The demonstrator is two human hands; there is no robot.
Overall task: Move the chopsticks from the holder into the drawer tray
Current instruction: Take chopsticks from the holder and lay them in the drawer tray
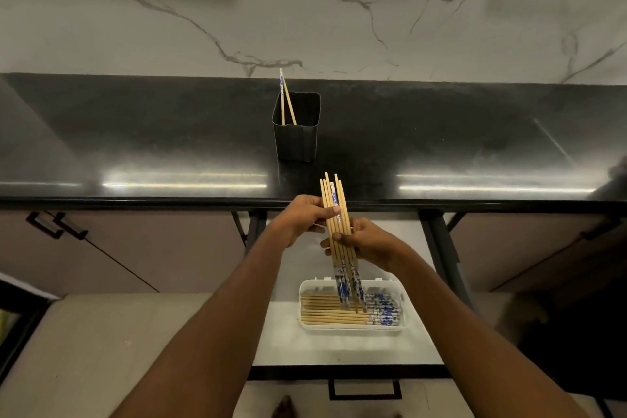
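A bundle of several wooden chopsticks (334, 204) with blue-and-white patterned ends stands almost upright above the open drawer. My left hand (302, 219) grips the bundle near its upper half, and my right hand (364, 243) grips it lower down. Its patterned ends hang just over the white drawer tray (353, 330), where several chopsticks (336, 312) lie side by side. On the counter behind stands the black square holder (297, 141) with two chopsticks (286, 102) leaning inside it.
The glossy black countertop (135, 146) runs the full width under a marble-patterned wall (305, 10). The open white drawer (281, 343) holds the tray. Cabinet doors with dark handles (54, 224) flank the drawer.
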